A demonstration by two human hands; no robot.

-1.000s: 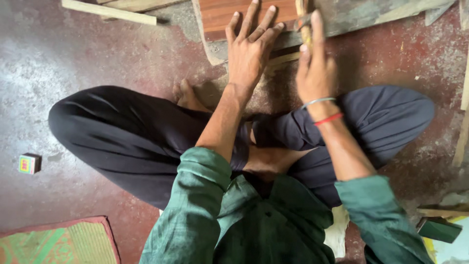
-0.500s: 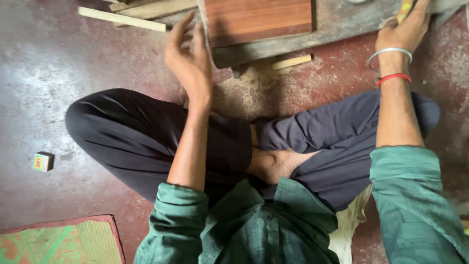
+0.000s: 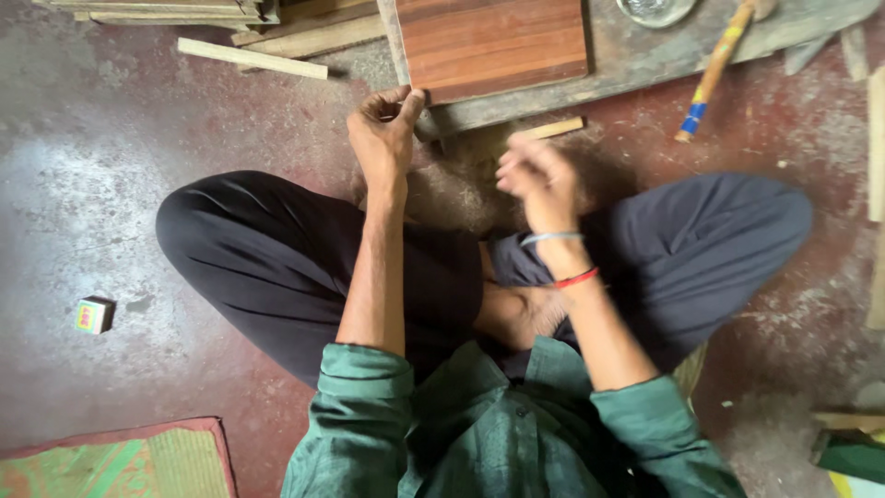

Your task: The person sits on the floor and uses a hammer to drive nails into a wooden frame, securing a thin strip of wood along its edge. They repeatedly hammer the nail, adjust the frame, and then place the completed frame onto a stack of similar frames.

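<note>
- The person sits cross-legged on a worn red floor [image 3: 111, 184], in dark trousers and a green shirt with the sleeves pushed up.
- The left hand [image 3: 383, 134] is curled, its fingers and thumb pinching the near left corner of a reddish-brown wooden panel [image 3: 498, 41].
- That panel lies flat on a grey plank [image 3: 645, 65] just ahead of the knees, at the top of the view.
- The right hand [image 3: 539, 175] is in the air over the lap, near the panel but not touching it; it is blurred, the fingers look loosely bent and nothing shows in it, though I cannot tell its grip for sure.
- A silver bangle and a red band sit on the right wrist.
- A small wooden sliver [image 3: 553, 127] lies on the floor between the two hands, beside a heap of sawdust.
- A tool with a yellow and blue handle [image 3: 710, 74] rests slanting across the plank, to the right of the panel.
- A pale wooden strip [image 3: 251, 58] lies on the floor to the left.
- A small coloured box [image 3: 93, 315] sits well apart on the left, and a green and red mat [image 3: 111, 461] fills the bottom left corner.
</note>
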